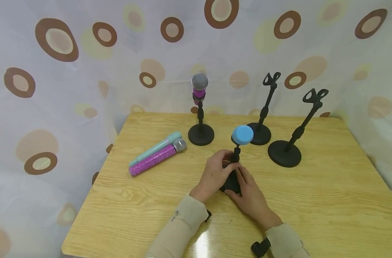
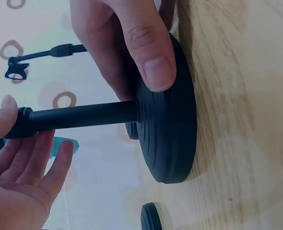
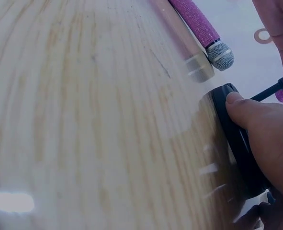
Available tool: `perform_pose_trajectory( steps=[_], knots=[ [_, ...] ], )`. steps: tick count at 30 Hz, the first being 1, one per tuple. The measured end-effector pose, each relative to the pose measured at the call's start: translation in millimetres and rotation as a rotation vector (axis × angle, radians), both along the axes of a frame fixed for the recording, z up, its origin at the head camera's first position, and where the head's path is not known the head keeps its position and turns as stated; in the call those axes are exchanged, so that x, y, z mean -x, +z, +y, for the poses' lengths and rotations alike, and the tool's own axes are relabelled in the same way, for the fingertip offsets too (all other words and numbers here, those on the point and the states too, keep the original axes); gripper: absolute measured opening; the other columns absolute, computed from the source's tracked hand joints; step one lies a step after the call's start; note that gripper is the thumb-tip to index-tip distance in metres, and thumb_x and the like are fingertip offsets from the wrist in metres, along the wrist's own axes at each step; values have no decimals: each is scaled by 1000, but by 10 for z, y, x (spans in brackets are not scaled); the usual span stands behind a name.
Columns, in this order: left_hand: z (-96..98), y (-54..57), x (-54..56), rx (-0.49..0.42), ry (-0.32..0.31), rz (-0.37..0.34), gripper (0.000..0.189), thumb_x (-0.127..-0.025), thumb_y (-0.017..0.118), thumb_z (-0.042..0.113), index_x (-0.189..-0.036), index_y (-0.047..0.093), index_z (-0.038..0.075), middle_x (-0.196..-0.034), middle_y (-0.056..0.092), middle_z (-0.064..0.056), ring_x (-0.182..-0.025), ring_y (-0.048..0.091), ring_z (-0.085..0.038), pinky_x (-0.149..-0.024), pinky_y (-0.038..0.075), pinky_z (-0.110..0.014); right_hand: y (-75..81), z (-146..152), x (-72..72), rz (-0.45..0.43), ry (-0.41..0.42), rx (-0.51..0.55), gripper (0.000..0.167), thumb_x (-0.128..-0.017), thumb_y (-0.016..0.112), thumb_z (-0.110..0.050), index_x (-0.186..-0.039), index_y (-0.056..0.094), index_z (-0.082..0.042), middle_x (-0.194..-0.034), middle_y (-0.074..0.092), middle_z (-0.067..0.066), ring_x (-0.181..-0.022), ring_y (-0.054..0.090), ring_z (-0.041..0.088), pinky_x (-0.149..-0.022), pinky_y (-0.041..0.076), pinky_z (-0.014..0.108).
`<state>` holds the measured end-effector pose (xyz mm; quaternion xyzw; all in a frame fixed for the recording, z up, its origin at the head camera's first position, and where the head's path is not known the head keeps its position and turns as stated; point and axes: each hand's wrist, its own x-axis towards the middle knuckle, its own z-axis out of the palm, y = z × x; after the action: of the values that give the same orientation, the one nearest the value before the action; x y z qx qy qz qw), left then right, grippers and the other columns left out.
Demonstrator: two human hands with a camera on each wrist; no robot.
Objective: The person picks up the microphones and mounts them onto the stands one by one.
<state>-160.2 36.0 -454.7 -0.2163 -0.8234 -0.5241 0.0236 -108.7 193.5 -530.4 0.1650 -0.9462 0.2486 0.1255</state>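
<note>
Head: both hands on the near stand (image 1: 231, 183), blue-headed mic (image 1: 242, 135) up top. Left hand (image 1: 214, 174) on the stem, right hand (image 1: 253, 201) on the base. Looks like stand adjusting or placing; next move probably calls for a braced base and level mic. Clip stands (image 1: 261, 134) (image 1: 284, 154) crowd behind right; counter (image 1: 341, 211) bare at right.

Left wrist: left fingers and thumb pinch the stem collar (image 2: 21, 122); base edge by the wood, full contact unclear.

Right wrist: right thumb clamps base rim; purple mic (image 3: 196, 21) beyond, apart.
</note>
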Motion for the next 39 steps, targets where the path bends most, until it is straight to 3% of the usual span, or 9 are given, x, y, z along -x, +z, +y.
perform_pose_trajectory(
  steps=[7, 13, 18, 23, 27, 33, 39],
  knots=[
    [-21, 25, 37, 147, -73, 77, 28, -102, 54, 21, -127, 60, 9, -115, 68, -5, -108, 66, -15, -89, 55, -22, 14, -21, -12, -8, -8, 4, 88, -84, 80, -27, -148, 33, 12, -154, 31, 31, -139, 37, 47, -107, 42, 58],
    [-29, 4, 47, 138, -148, -20, 31, -105, 50, 25, -132, 55, 10, -120, 65, -5, -112, 64, -16, -95, 54, -27, -19, -10, -13, 6, 12, 25, 89, -84, 81, -26, -149, 32, 11, -155, 30, 30, -139, 37, 47, -108, 41, 59],
    [31, 11, 34, 124, -84, -70, 32, -99, 59, 37, -124, 60, 16, -120, 67, 0, -117, 63, -17, -100, 52, -34, -23, 0, -25, 10, 30, 32, 91, -84, 80, -25, -151, 29, 8, -159, 24, 27, -141, 35, 46, -108, 40, 59],
    [71, 47, 32, 113, -40, -31, 17, -99, 61, 28, -110, 65, 16, -106, 71, 1, -109, 67, -15, -97, 53, -31, 0, -1, -16, -4, 42, 41, 91, -85, 80, -25, -152, 27, 7, -160, 22, 27, -141, 34, 47, -108, 40, 60],
    [53, 83, 80, 128, -99, -34, 17, -101, 57, 27, -110, 65, 16, -105, 71, 0, -108, 67, -15, -96, 53, -29, 19, 6, 2, 15, 50, 46, 92, -83, 81, -22, -153, 28, 6, -158, 26, 28, -139, 36, 48, -106, 41, 61],
    [-5, 76, 226, 120, -257, -61, 19, -102, 54, 29, -114, 63, 17, -108, 70, 2, -114, 65, -12, -97, 53, -26, 47, 37, 14, -20, 35, 37, 90, -85, 79, -24, -151, 28, 8, -158, 26, 27, -140, 36, 47, -107, 41, 60],
    [-28, 20, 219, 112, -283, -76, 31, -103, 51, 29, -128, 59, 14, -119, 70, 0, -118, 63, -11, -104, 48, -26, -18, 54, 16, 0, 55, 34, 89, -86, 78, -26, -151, 28, 9, -158, 26, 28, -141, 34, 46, -108, 40, 60]
  ],
)
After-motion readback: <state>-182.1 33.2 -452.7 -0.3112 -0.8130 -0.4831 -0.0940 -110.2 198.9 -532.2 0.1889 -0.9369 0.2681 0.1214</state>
